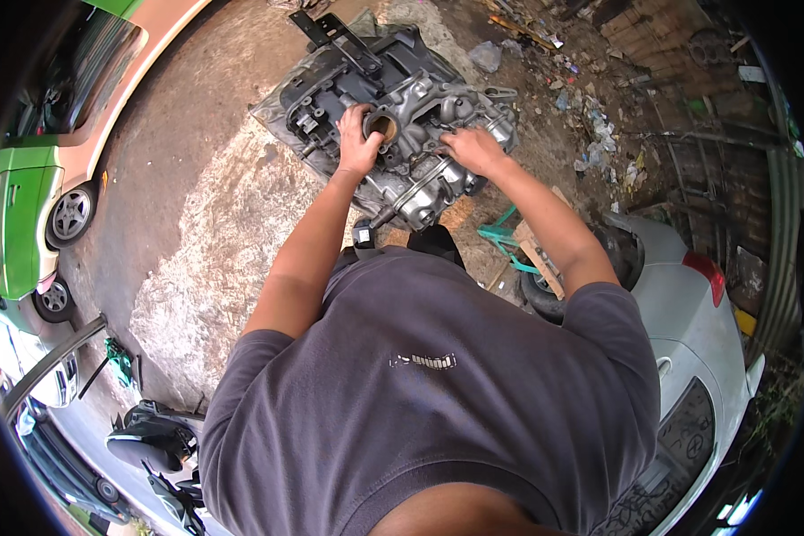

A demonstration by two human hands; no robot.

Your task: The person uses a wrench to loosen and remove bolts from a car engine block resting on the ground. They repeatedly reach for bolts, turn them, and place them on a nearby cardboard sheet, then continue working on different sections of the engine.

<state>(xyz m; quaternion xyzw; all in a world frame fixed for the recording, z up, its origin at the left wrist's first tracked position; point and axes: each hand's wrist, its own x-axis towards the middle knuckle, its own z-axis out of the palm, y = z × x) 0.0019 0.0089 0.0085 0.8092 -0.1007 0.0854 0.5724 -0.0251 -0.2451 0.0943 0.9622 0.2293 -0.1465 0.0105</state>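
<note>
A grey metal intake manifold (417, 100) lies among engine parts in front of me. My left hand (357, 143) is closed on the rim of its round opening (384, 128), fingers over the far side and thumb near the edge. At the manifold's right side, my right hand (475, 150) has its fingers curled together against the metal; what they pinch is hidden. Below both hands sits a greasy engine block (424, 198) with rounded silver housings. A black cover with a bracket (344, 40) lies on the far side of the pile.
A green and peach van (27, 214) stands at the left and a silver car (665, 295) at the right. Near my right elbow are a green metal frame (502, 234), a wooden board (538, 256) and a tyre (545, 299). Litter (598, 134) covers the far right ground.
</note>
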